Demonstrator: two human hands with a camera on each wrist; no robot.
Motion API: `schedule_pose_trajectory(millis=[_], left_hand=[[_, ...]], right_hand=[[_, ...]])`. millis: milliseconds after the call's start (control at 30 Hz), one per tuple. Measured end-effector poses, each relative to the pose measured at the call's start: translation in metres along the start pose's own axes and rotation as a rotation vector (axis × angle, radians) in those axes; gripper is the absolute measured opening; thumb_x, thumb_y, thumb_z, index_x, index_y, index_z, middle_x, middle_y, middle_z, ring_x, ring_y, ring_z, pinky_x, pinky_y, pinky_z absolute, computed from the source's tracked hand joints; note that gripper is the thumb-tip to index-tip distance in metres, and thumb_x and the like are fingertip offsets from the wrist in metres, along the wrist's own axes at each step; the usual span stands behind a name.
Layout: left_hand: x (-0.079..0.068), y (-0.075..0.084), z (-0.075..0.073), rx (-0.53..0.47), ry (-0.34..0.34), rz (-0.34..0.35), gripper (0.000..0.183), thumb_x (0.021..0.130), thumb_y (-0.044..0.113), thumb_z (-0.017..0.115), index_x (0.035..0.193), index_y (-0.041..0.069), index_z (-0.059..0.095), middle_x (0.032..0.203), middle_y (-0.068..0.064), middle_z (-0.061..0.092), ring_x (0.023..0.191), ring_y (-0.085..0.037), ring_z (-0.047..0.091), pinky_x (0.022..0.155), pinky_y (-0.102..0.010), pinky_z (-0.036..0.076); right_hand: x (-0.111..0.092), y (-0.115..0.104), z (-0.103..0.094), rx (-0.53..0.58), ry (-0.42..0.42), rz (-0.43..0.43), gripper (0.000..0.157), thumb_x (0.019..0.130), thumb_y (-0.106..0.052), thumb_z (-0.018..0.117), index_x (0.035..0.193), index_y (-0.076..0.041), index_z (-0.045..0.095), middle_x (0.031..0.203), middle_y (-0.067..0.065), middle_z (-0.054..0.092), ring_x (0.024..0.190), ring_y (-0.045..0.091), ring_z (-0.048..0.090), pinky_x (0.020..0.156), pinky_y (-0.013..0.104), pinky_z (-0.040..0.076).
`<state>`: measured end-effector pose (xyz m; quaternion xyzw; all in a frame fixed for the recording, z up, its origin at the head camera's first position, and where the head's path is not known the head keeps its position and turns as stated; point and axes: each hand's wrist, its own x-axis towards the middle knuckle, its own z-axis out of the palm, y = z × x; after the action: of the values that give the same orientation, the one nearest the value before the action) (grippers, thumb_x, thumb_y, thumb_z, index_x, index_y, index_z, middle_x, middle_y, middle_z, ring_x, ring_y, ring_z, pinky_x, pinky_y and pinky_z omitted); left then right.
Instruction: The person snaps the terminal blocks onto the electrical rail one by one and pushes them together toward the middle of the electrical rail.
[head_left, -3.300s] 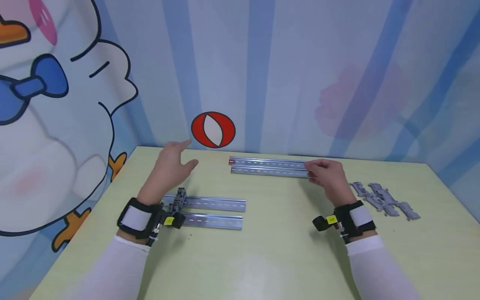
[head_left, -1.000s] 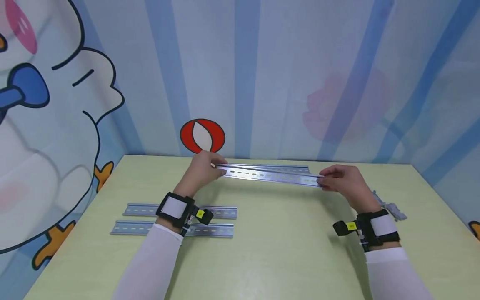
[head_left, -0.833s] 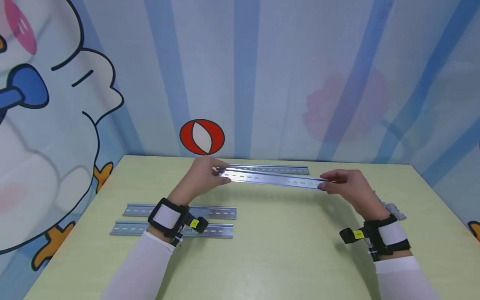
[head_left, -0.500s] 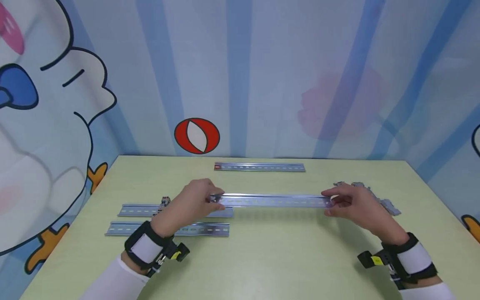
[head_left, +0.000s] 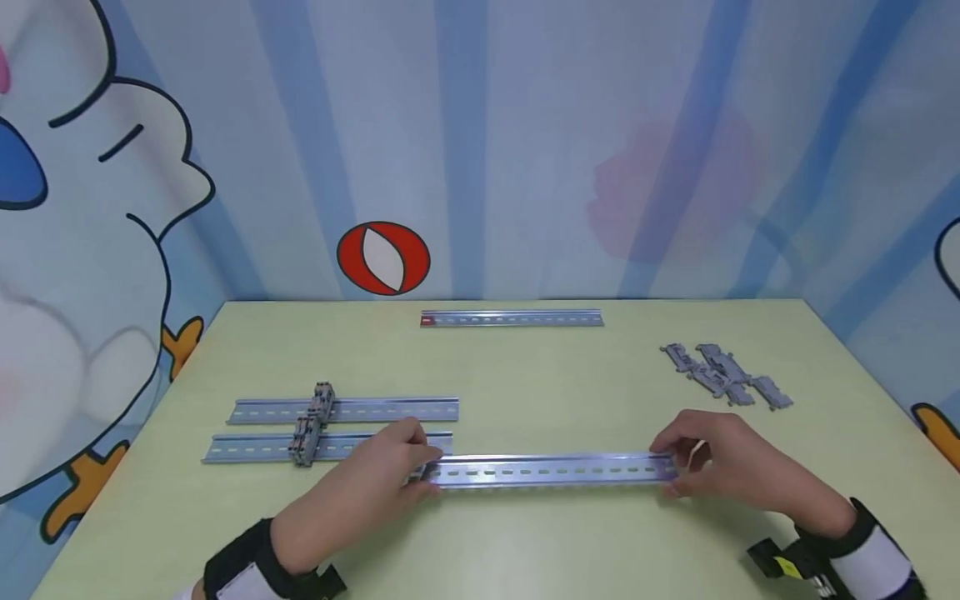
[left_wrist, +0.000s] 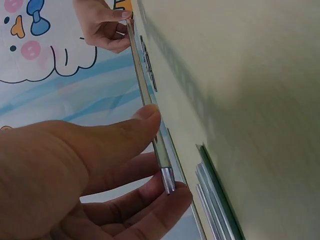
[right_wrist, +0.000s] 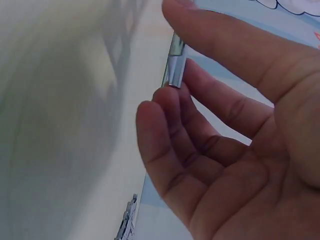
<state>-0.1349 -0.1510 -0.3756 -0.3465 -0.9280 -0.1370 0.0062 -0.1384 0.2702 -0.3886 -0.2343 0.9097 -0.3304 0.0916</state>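
Observation:
A slotted metal DIN rail spans between my two hands, level and held above the table, its shadow showing below in the left wrist view. My left hand pinches its left end, thumb on one edge and fingers on the other. At the opposite end my right hand grips the rail the same way. In the right wrist view the rail's tip sits between thumb and curled fingers. Just behind my left hand lie two more DIN rails, with small grey blocks standing across them.
Another DIN rail with a red mark at its left end lies near the table's back edge. Several flat grey plastic pieces are grouped at the back right, beyond my right hand. A printed backdrop rises behind the pale table.
My hands picked up the front one of the two rails at the back and carried it toward me, lower in view. The other back rail stayed; the view shifted slightly.

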Motion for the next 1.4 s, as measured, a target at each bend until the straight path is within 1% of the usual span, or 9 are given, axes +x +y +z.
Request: schedule_pose_trajectory(millis=[100, 233, 533, 833, 967, 1100, 1200, 1333, 1400], left_hand=[[-0.006, 0.003, 0.003, 0.037, 0.020, 0.039, 0.025, 0.081, 0.021, 0.080, 0.101, 0.006, 0.075, 0.085, 0.000, 0.057, 0.073, -0.010, 0.052, 0.059, -0.020, 0.046], [-0.010, 0.008, 0.010, 0.095, 0.043, 0.052, 0.027, 0.080, 0.024, 0.080, 0.100, 0.006, 0.075, 0.085, -0.001, 0.058, 0.075, -0.012, 0.054, 0.062, -0.024, 0.049], [-0.014, 0.019, 0.024, 0.148, 0.031, -0.044, 0.025, 0.080, 0.030, 0.079, 0.094, 0.010, 0.075, 0.084, 0.002, 0.057, 0.074, -0.012, 0.053, 0.062, -0.027, 0.049], [-0.016, 0.021, 0.026, 0.164, 0.036, -0.045, 0.023, 0.081, 0.031, 0.078, 0.091, 0.011, 0.074, 0.084, 0.003, 0.056, 0.074, -0.012, 0.050, 0.060, -0.025, 0.047], [-0.018, 0.023, 0.028, 0.170, 0.040, -0.056, 0.025, 0.082, 0.031, 0.078, 0.094, 0.010, 0.074, 0.087, 0.002, 0.058, 0.077, -0.013, 0.052, 0.063, -0.026, 0.049], [-0.019, 0.028, 0.029, 0.179, 0.031, -0.092, 0.031, 0.082, 0.031, 0.077, 0.100, 0.007, 0.074, 0.090, -0.001, 0.060, 0.080, -0.015, 0.054, 0.065, -0.029, 0.052], [-0.020, 0.031, 0.029, 0.182, -0.035, -0.128, 0.044, 0.084, 0.037, 0.075, 0.113, 0.003, 0.070, 0.099, -0.005, 0.062, 0.088, -0.018, 0.057, 0.072, -0.033, 0.055], [-0.022, 0.035, 0.030, 0.173, -0.125, -0.148, 0.065, 0.086, 0.047, 0.069, 0.131, 0.001, 0.060, 0.122, -0.012, 0.062, 0.109, -0.025, 0.059, 0.086, -0.040, 0.055], [-0.024, 0.036, 0.031, 0.178, -0.123, -0.132, 0.072, 0.087, 0.050, 0.066, 0.136, -0.001, 0.055, 0.134, -0.016, 0.058, 0.121, -0.030, 0.056, 0.095, -0.043, 0.052]], right_hand=[[0.001, -0.003, 0.003, -0.036, -0.023, -0.025, 0.037, 0.072, -0.029, 0.086, 0.102, -0.013, 0.070, 0.086, 0.000, 0.065, 0.073, 0.007, 0.058, 0.062, 0.022, 0.055], [0.001, -0.004, 0.006, -0.093, -0.054, 0.004, 0.036, 0.071, -0.027, 0.087, 0.100, -0.015, 0.070, 0.086, -0.003, 0.064, 0.074, 0.005, 0.055, 0.061, 0.021, 0.052], [-0.002, -0.006, 0.012, -0.128, -0.059, 0.013, 0.034, 0.068, -0.017, 0.088, 0.096, -0.012, 0.069, 0.086, -0.002, 0.064, 0.073, 0.004, 0.054, 0.061, 0.020, 0.050], [-0.002, -0.006, 0.012, -0.132, -0.081, 0.023, 0.032, 0.070, -0.018, 0.087, 0.098, -0.012, 0.073, 0.086, -0.002, 0.063, 0.073, 0.003, 0.055, 0.062, 0.019, 0.050], [-0.002, -0.006, 0.012, -0.124, -0.086, 0.027, 0.032, 0.070, -0.018, 0.087, 0.099, -0.012, 0.073, 0.085, -0.002, 0.062, 0.072, 0.003, 0.053, 0.061, 0.018, 0.049], [-0.001, -0.006, 0.010, -0.108, -0.105, 0.040, 0.034, 0.072, -0.022, 0.086, 0.102, -0.012, 0.072, 0.086, -0.001, 0.061, 0.073, 0.004, 0.053, 0.061, 0.019, 0.050], [-0.002, -0.006, 0.006, -0.103, -0.103, 0.063, 0.036, 0.076, -0.029, 0.083, 0.105, -0.012, 0.070, 0.091, -0.001, 0.064, 0.077, 0.004, 0.057, 0.063, 0.020, 0.052], [-0.002, -0.003, -0.006, -0.124, -0.027, 0.098, 0.033, 0.085, -0.033, 0.075, 0.108, -0.010, 0.070, 0.096, 0.001, 0.070, 0.081, 0.004, 0.063, 0.066, 0.021, 0.055], [0.000, 0.000, -0.013, -0.155, 0.045, 0.123, 0.032, 0.088, -0.032, 0.072, 0.109, -0.008, 0.071, 0.098, 0.004, 0.072, 0.083, 0.008, 0.066, 0.068, 0.022, 0.056]])
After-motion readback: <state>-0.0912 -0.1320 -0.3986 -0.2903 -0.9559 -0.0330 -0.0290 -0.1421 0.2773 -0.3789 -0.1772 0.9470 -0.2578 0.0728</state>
